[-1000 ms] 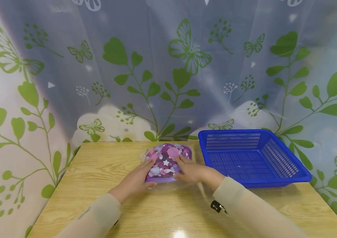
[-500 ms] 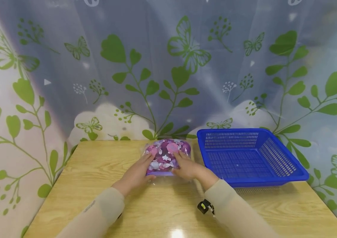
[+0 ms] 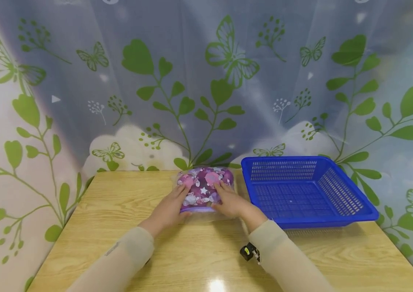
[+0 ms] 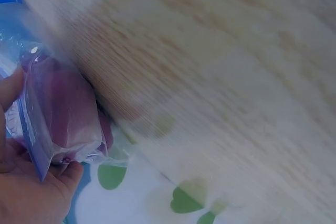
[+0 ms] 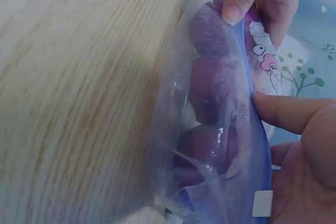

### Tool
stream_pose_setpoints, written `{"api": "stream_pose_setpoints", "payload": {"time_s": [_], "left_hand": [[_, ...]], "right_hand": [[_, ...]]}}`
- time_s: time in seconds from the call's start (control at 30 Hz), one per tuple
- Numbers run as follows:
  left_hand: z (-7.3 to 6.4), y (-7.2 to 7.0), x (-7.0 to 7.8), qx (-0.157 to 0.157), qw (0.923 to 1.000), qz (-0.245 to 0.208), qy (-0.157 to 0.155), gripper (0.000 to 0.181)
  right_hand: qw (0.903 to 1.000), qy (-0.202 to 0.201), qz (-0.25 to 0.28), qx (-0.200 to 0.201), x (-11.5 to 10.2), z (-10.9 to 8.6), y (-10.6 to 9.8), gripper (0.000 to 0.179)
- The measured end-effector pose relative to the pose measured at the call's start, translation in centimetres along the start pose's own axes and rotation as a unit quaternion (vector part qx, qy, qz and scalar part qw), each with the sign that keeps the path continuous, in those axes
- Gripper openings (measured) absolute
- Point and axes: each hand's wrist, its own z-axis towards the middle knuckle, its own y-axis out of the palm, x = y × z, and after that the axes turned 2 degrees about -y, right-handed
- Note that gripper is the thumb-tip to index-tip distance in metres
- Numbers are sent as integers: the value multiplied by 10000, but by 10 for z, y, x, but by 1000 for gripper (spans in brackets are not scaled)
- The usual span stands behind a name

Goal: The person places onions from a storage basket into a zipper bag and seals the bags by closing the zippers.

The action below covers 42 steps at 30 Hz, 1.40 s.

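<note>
A plump zip-top bag (image 3: pixel 203 190) with a purple cartoon print and a lilac zip edge lies near the table's back edge. Through its clear side the right wrist view shows several purple-red rounded things (image 5: pixel 212 87); their kind is blurred by the plastic. My left hand (image 3: pixel 167 209) holds the bag's left side, fingers over the printed face and thumb at the zip edge. Opposite it, my right hand (image 3: pixel 232 202) grips the right side the same way, its thumb (image 5: pixel 283 113) touching the zip strip. A white tab (image 5: pixel 262 203) sits on that strip.
To the right of the bag stands a blue plastic basket (image 3: pixel 310 225) with slotted walls. The wooden table (image 3: pixel 118 207) ends at a leaf-and-butterfly curtain (image 3: pixel 191 81). A small black device (image 3: pixel 249 251) hangs beneath the right cuff.
Both hands have moved the bag slightly away from me, closer to the curtain. Their hold looks the same. The basket has stayed in place while the head view shifted a little.
</note>
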Motion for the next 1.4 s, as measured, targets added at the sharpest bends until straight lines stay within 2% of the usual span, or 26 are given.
{"api": "stream_pose_setpoints", "payload": {"time_s": [0.23,0.3,0.47,0.57,0.73,0.9,1.17,1.4], "left_hand": [[-4,-6,-1,-36,9987,-505,-18,73],[-2,-8,-1,52,9984,-570,-7,69],[8,-15,0,122,9987,-416,-251,70],[12,-13,0,-13,9989,-273,-390,75],[8,-3,-2,-275,9985,-205,-432,86],[4,6,-4,-235,9990,-78,-366,95],[-2,13,-1,125,9997,203,24,102],[-9,15,2,-21,9992,395,84,114]], "right_hand": [[9999,35,101,-128,-4,-5,-2,83],[9998,24,197,-64,-5,-6,-2,84],[9987,6,248,455,-6,-1,-2,84],[9973,55,83,726,-5,4,4,85],[9976,210,-204,627,-1,9,17,92],[9980,96,-254,567,4,7,24,102],[9975,-53,-313,637,12,2,32,113],[9971,-105,-333,674,16,-2,38,123]]}}
